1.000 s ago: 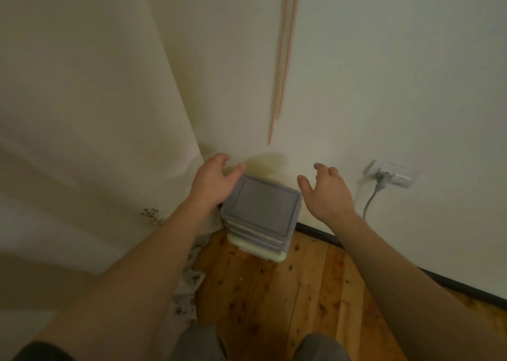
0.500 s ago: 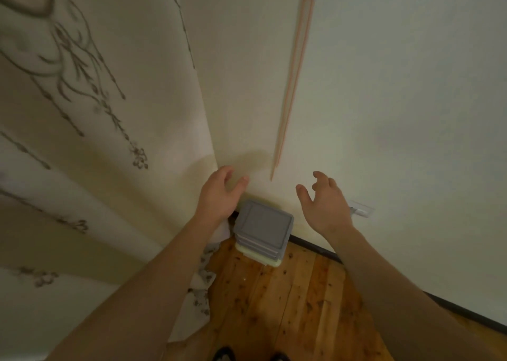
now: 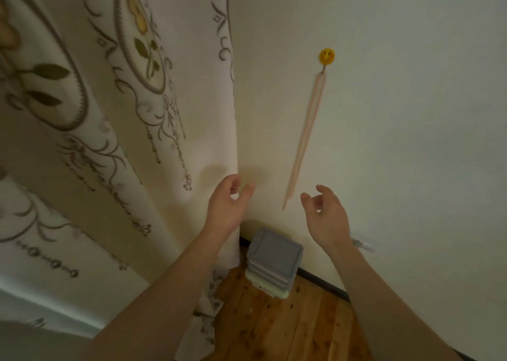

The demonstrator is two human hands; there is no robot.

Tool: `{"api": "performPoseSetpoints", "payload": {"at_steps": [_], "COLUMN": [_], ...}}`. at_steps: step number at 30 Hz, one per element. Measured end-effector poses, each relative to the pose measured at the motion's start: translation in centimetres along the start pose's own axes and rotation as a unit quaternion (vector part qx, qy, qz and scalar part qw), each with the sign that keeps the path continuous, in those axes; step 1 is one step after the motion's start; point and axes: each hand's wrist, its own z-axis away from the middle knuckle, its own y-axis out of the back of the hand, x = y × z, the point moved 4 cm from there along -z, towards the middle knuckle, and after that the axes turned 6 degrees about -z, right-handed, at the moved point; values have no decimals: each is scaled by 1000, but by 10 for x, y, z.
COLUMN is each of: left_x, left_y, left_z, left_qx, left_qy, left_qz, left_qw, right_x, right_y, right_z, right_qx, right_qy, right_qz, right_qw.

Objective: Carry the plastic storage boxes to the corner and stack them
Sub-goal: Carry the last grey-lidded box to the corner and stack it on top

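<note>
A stack of plastic storage boxes [image 3: 274, 261] with grey lids and a pale green bottom box stands on the wooden floor in the corner, against the wall and beside the curtain. My left hand [image 3: 229, 202] hovers above and to the left of the stack, empty, fingers loosely curled and apart. My right hand [image 3: 323, 215] hovers above and to the right of it, also empty with fingers apart. Neither hand touches the boxes.
A patterned cream curtain [image 3: 123, 141] hangs on the left down to the wooden floor [image 3: 288, 327]. On the white wall hangs a pink cord [image 3: 304, 146] from a yellow smiley hook [image 3: 326, 56]. A wall socket [image 3: 363, 244] peeks out behind my right wrist.
Both hands have lifted up and away from the stack, which stays in the corner. The view has risen and tilted upward, so the boxes look smaller and lower.
</note>
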Motion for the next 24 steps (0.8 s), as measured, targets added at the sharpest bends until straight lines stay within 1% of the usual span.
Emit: {"api": "performPoseSetpoints", "payload": {"at_steps": [3, 8, 12, 18, 24], "left_x": [7, 21, 34, 43, 42], "left_y": [14, 40, 62, 84, 107], "left_z": [8, 32, 63, 120, 198], "left_qx": [33, 89, 140, 230, 315], "left_qy": [7, 22, 37, 73, 104], "left_qz": [5, 4, 3, -9, 2], "left_qw": [999, 996, 989, 970, 943], "right_x": [-13, -33, -51, -77, -99], "right_y": [-3, -10, -16, -19, -34], "right_z": [2, 2, 5, 20, 62], "right_qx": [-2, -37, -93, -169, -267], "right_qy": [11, 37, 79, 132, 187], "right_qz": [-32, -77, -87, -102, -107], "right_qw": [999, 996, 989, 972, 939]}}
